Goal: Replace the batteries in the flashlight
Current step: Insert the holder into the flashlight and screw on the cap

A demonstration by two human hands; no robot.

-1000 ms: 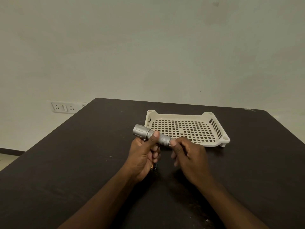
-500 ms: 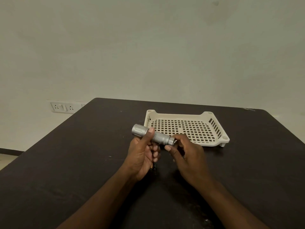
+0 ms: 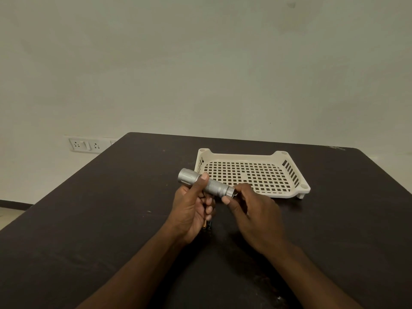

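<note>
Pale bare wall backs a dark table point(image 3: 93, 219), with a white socket plate point(image 3: 85, 144) on the wall beyond its far left corner.

Above the middle of the table, held clear of the surface, is the silver flashlight point(image 3: 205, 183), lying nearly level with its wider head to the left and its tail to the right. The left hand point(image 3: 191, 210) grips the barrel from below, fingers curled round it and the thumb laid over the knurled middle. Just under that hand, on the table, something small with a brass-coloured tip point(image 3: 206, 226) peeks out; it may be a battery, but too little shows to tell.

The right hand point(image 3: 254, 210) pinches the tail end with thumb and fingertips; whether the cap is on or off is hidden.

The flashlight looks like rigid metal, fairly light, and smooth at the head; the knurled band is probably the surest place to hold while the tail is twisted.

Toward the far right of the table sits a cream perforated plastic tray point(image 3: 298, 185), touching neither hand, with nothing visible in it.
</note>
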